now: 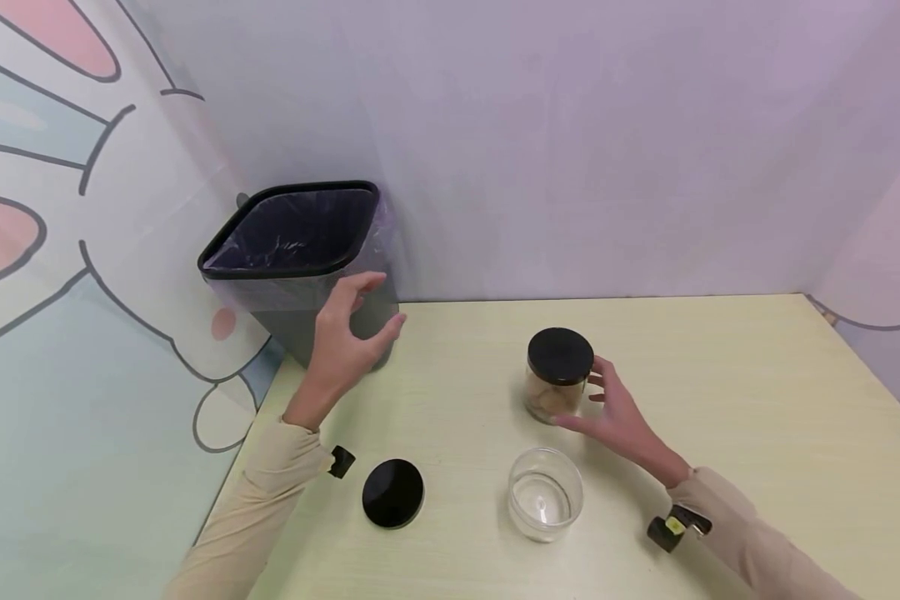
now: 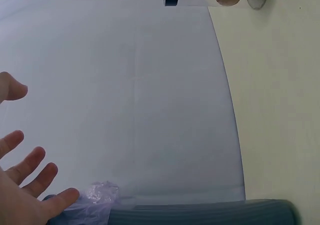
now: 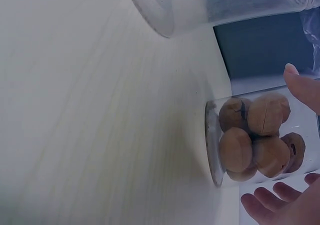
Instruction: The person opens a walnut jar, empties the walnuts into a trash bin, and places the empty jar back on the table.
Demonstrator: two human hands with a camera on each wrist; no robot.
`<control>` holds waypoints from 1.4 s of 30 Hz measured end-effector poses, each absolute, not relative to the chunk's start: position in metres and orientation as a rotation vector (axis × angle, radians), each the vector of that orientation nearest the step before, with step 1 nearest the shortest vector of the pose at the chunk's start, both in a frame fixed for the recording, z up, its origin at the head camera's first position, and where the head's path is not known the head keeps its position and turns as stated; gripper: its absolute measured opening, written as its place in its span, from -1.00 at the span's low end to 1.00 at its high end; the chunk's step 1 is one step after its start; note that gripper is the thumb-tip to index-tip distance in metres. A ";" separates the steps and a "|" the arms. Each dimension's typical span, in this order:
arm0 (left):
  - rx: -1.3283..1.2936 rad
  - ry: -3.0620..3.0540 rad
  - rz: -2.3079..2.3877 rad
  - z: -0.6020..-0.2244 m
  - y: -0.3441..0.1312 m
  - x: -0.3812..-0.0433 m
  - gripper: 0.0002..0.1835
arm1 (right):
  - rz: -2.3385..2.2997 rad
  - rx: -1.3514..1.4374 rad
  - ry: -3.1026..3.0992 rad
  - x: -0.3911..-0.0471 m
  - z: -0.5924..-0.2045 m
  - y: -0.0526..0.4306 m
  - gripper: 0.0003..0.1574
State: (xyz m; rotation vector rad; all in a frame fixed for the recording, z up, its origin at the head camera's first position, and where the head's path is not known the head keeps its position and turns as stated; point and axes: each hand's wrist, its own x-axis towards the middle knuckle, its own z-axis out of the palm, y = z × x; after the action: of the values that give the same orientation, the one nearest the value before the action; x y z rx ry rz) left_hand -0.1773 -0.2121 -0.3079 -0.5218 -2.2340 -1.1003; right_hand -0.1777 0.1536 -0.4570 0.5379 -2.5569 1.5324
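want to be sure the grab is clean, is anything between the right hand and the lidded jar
Nothing visible stands between them: the right hand curves about the right side of the lidded jar. The open, empty jar stands nearer the person, not in between.

Left of centre, a dark bin (image 1: 273, 327) with a clear plastic liner (image 1: 288, 247) stands at the far left corner of the pale yellow bench (image 1: 735, 392). A lilac-grey wall (image 1: 570, 150) fills the top; cartoon drawing in pink, white and blue (image 1: 142, 217) covers the left side, with dark outlines continuing at the right edge.
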 end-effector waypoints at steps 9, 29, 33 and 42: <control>-0.646 -2.287 -1.107 -0.317 -0.200 -0.178 -0.40 | 1.537 0.493 -2.557 -0.187 -0.462 0.144 0.25; -0.739 -2.359 -1.154 -0.330 -0.186 -0.179 -0.40 | 1.586 0.443 -2.478 -0.194 -0.472 0.136 0.10; -0.730 -2.398 -1.156 -0.333 -0.182 -0.181 -0.38 | 1.562 0.420 -2.467 -0.193 -0.469 0.136 0.00; -0.770 -2.425 -1.138 -0.337 -0.173 -0.183 -0.35 | 1.479 0.464 -2.428 -0.192 -0.462 0.133 0.12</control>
State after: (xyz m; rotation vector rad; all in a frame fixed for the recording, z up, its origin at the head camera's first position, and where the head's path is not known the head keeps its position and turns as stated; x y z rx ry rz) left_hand -0.1834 -0.1729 -0.3369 -0.7702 -2.4254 -1.1381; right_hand -0.1921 0.1335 -0.4623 0.4635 -2.4275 1.4788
